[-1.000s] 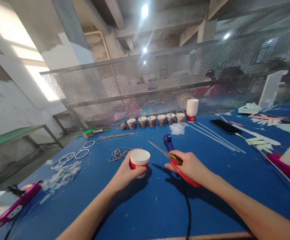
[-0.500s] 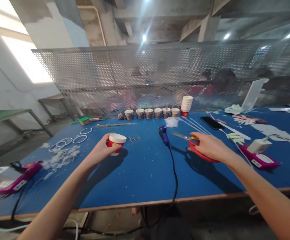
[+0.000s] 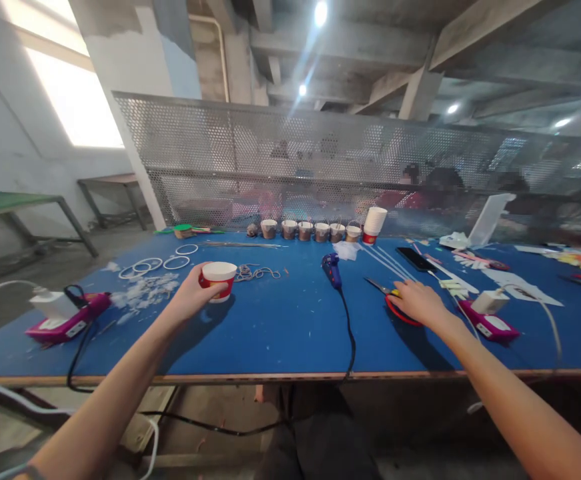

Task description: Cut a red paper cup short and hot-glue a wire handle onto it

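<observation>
My left hand [image 3: 193,293] is closed around a red paper cup [image 3: 220,279] with a white rim, held upright just over the blue table. My right hand [image 3: 417,300] is low at the right, its fingers on the red and yellow handles of a pair of scissors [image 3: 401,311]. The scissor blades point away to the left, close to the tabletop. Between my hands lies a blue glue gun [image 3: 331,270], its black cord running off the near edge. Grey twine [image 3: 257,272] lies just beyond the cup.
Several small buckets [image 3: 305,231] line the back beside stacked paper cups [image 3: 374,225]. White rings [image 3: 141,268] and scraps [image 3: 147,293] lie left. Pink power strips [image 3: 73,321] sit on both sides. A phone [image 3: 415,259] and white strips lie at right. A perforated metal screen [image 3: 280,147] stands behind.
My right hand has lowered the scissors to the tabletop. My left hand still holds the cup, a little further left in view. The camera view has shifted, showing more of the twine.
</observation>
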{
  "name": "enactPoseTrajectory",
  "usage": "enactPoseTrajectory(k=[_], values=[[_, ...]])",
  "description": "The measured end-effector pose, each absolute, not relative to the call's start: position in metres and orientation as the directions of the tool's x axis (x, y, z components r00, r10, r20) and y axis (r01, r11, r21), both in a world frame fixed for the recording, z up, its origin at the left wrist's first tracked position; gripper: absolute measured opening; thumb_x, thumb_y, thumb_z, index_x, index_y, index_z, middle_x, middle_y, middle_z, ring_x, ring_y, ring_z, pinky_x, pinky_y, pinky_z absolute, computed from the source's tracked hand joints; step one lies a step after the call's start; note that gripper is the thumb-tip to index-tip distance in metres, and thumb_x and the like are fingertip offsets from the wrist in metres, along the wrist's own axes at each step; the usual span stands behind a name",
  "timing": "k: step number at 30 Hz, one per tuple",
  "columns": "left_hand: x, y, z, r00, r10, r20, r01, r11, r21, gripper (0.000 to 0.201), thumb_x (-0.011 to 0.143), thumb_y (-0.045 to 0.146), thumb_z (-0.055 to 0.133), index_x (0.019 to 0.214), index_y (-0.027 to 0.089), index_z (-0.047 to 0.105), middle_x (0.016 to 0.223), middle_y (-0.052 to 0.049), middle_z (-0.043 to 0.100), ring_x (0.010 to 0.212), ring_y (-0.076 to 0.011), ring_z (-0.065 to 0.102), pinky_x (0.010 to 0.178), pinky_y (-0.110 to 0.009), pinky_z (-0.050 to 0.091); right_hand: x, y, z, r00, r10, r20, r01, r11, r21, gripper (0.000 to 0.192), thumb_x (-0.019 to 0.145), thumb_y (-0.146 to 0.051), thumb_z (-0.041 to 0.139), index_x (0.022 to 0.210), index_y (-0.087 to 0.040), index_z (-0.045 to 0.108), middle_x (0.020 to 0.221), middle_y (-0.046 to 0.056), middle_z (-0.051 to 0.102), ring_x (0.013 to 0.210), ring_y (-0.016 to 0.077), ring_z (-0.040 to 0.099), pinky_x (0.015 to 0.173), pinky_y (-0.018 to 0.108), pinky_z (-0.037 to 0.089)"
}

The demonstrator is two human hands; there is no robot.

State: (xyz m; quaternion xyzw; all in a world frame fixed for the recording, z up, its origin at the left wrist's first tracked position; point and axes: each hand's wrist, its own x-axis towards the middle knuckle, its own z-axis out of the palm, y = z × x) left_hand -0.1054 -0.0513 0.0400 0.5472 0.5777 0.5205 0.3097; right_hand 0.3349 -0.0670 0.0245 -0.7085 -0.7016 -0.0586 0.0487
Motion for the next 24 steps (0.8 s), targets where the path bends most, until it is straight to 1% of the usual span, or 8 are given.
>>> enactPoseTrajectory(k=[3,5,6,8,11,17,21,24], values=[[-0.110,-0.055,0.043,-0.245,0.948,0.205,0.280,-0.134,0.951,0.062,0.046,0.039,0.076,0.100,0.017,0.053,0.098,-0.007,0.066,0.098,-0.0275,0.064,0.089,-0.041,0.050,0.283,-0.080,0.020,-0.122,0.981,0.150,0.990,0.131,-0.049,0.058,0.095,-0.044,0.040,0.143,-0.010,0.042,0.146,0.018,0.045,0.135,0.0246,0.043,0.108,0.035,0.035],[-0.111,-0.059,0.045,-0.253,0.945,0.207,0.259,-0.140,0.956,0.064,0.047,0.039,0.076,0.102,0.017,0.053,0.101,-0.008,0.066,0.101,-0.0284,0.063,0.090,-0.040,0.049,0.244,-0.088,0.008,-0.343,0.938,0.038,0.906,0.342,-0.250,0.076,0.091,-0.055,0.042,0.150,-0.009,0.029,0.156,0.017,0.028,0.143,0.0262,0.028,0.114,0.039,0.027],[-0.112,-0.062,0.045,-0.255,0.944,0.208,0.247,-0.144,0.958,0.064,0.047,0.038,0.076,0.103,0.016,0.053,0.102,-0.009,0.067,0.103,-0.0287,0.063,0.090,-0.040,0.049,0.226,-0.091,0.001,-0.406,0.913,-0.045,0.871,0.372,-0.320,0.085,0.088,-0.061,0.042,0.152,-0.008,0.024,0.158,0.017,0.020,0.145,0.0279,0.021,0.116,0.042,0.023],[-0.115,-0.068,0.047,-0.251,0.943,0.219,0.225,-0.164,0.961,0.064,0.050,0.038,0.076,0.105,0.016,0.054,0.105,-0.010,0.067,0.105,-0.0285,0.063,0.091,-0.040,0.049,0.196,-0.092,-0.012,-0.360,0.920,-0.155,0.892,0.291,-0.345,0.096,0.086,-0.068,0.038,0.151,0.000,0.020,0.158,0.020,0.011,0.147,0.0312,0.009,0.118,0.046,0.014],[-0.121,-0.077,0.050,-0.239,0.939,0.249,0.194,-0.205,0.959,0.064,0.054,0.038,0.076,0.110,0.016,0.055,0.110,-0.009,0.067,0.108,-0.0273,0.062,0.093,-0.038,0.049,0.154,-0.085,-0.025,-0.273,0.950,-0.154,0.925,0.215,-0.314,0.102,0.085,-0.071,0.034,0.149,0.006,0.019,0.158,0.023,0.006,0.147,0.0334,0.001,0.119,0.047,0.008],[-0.128,-0.082,0.053,-0.266,0.920,0.288,0.115,-0.266,0.957,0.065,0.055,0.037,0.077,0.113,0.016,0.057,0.112,-0.009,0.067,0.111,-0.0289,0.060,0.098,-0.041,0.046,0.025,-0.046,-0.021,-0.462,0.887,0.003,0.820,0.429,-0.380,0.095,0.088,-0.067,0.036,0.147,0.006,0.026,0.156,0.028,0.014,0.146,0.0377,0.010,0.116,0.053,0.012],[-0.134,-0.086,0.053,-0.276,0.907,0.319,0.101,-0.303,0.948,0.068,0.056,0.035,0.078,0.118,0.016,0.057,0.115,-0.010,0.067,0.113,-0.0290,0.059,0.097,-0.040,0.047,-0.030,-0.010,0.002,-0.614,0.788,0.056,0.713,0.583,-0.388,0.056,0.091,-0.051,0.049,0.140,-0.024,0.046,0.151,0.006,0.042,0.141,0.0236,0.031,0.112,0.038,0.029],[-0.144,-0.089,0.054,-0.291,0.894,0.342,0.132,-0.316,0.939,0.069,0.057,0.035,0.079,0.120,0.018,0.056,0.118,-0.009,0.066,0.113,-0.0289,0.059,0.096,-0.039,0.048,-0.024,0.020,0.017,-0.609,0.790,0.070,0.719,0.586,-0.374,0.037,0.093,-0.039,0.055,0.126,-0.024,0.058,0.138,0.005,0.055,0.131,0.0241,0.045,0.106,0.038,0.038]])
